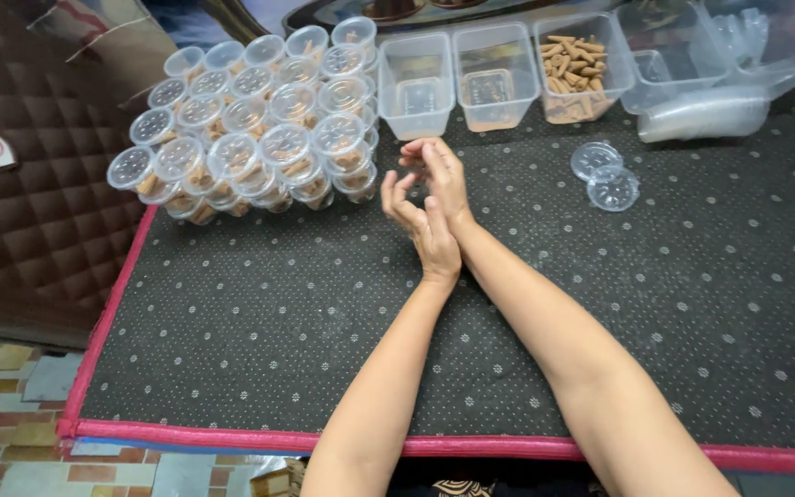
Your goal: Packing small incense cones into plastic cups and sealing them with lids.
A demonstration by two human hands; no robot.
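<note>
Far left, a stack of small lidded clear cups (250, 129) lies piled on its side, brown cone-shaped pieces showing inside, resting on the dark dotted mat (259, 313) with its pink edging. Moving in, the left hand (420, 225) sits mid-mat, fingers loosely curled and half open, nothing in its grasp. Pressed against it, the right hand (439, 175) is just above, fingers bent inward, also holding nothing I can make out. Behind them stand two nearly empty clear tubs (457, 78), then a tub of brown cones (577, 69). Right of the hands, two loose clear lids (604, 175) lie touching. Far right, a sleeve of stacked cups (706, 115) lies flat.
</note>
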